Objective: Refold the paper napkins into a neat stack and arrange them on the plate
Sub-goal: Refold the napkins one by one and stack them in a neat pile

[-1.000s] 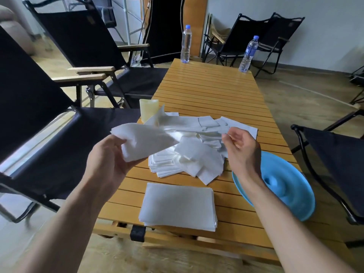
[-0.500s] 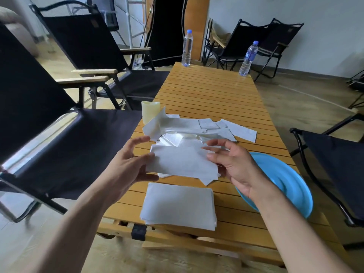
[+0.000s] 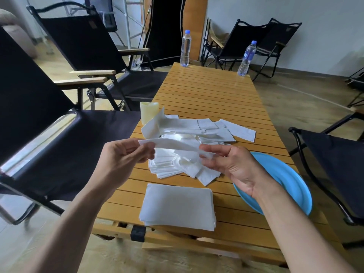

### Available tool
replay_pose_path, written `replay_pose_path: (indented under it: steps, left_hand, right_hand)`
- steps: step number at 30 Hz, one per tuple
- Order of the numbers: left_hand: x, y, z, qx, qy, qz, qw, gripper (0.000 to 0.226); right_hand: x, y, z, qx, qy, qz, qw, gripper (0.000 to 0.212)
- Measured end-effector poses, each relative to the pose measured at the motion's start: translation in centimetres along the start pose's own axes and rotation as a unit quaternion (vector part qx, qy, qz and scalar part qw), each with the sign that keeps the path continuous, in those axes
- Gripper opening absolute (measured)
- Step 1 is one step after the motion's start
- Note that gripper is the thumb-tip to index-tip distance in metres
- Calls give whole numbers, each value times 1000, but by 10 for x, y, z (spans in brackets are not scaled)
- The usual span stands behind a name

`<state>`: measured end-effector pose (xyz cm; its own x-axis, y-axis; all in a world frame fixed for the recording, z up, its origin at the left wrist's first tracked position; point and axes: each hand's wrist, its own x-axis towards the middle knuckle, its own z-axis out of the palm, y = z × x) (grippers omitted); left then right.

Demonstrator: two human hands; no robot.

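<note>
A single napkin (image 3: 173, 144) is held in the air, stretched between both hands. Its left end is pinched by the thumb and fingers of the left hand (image 3: 122, 160), and its right end is pinched at the fingertips of the right hand (image 3: 232, 166). Below it, a loose pile of napkins (image 3: 197, 133) is spread over the wooden table (image 3: 206, 91). A neat stack (image 3: 178, 206) is laid at the near edge, and a blue plate (image 3: 285, 180) is set to the right. Two bottles (image 3: 185, 48) are stood at the far end.
</note>
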<state>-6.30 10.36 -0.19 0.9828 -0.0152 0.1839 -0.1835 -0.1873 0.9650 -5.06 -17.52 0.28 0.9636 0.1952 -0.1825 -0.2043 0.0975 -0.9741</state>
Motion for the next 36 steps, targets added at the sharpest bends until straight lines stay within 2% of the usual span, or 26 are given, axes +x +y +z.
replay_pose_path:
  steps: [2,4,6,10,13,15,19,23,27,30,32,34,36]
  left_hand:
    - [0,-1,-1,41,10,0,999,28]
    - [0,2,-3,50,8,-18,999,29]
    - [-1,5,-4,32,-28,-65,997,30]
    - [-5,7,-11,5,-112,-180,977,31]
    - [-6,-1,-11,88,-136,-261,952,17]
    - [-7,-6,-10,128,-143,-303,934,16]
    - [-5,-12,-8,176,-143,-334,915,15]
    - [-5,-15,-7,199,-157,-358,899,13]
    - [-4,-16,-2,215,-167,-367,890,23]
    - [-4,-16,3,243,-164,-366,883,26]
    - [-3,-17,3,256,-155,-360,884,29]
    - [-2,-18,1,257,-128,-335,897,31]
    - [1,-22,1,250,-68,-272,927,31]
  right_hand:
    - [-1,2,2,-56,-2,-10,998,42]
    - [0,2,2,-108,18,-21,994,35]
    - [-1,1,1,-142,31,-17,989,29]
    - [-7,-4,-10,-182,-35,81,979,31]
    - [-11,-4,-14,-242,-73,160,954,25]
    - [-13,-3,-12,-260,-92,200,940,18]
    - [-12,2,-7,-322,-84,236,913,31]
    - [-9,9,-5,-373,-77,249,890,27]
    - [-7,16,-1,-416,-63,259,869,26]
    - [-6,17,0,-464,-51,250,848,32]
    - [-5,17,-3,-487,-9,215,847,38]
    - [0,20,-6,-500,87,118,854,37]
    - [7,27,-6,-552,172,-3,816,32]
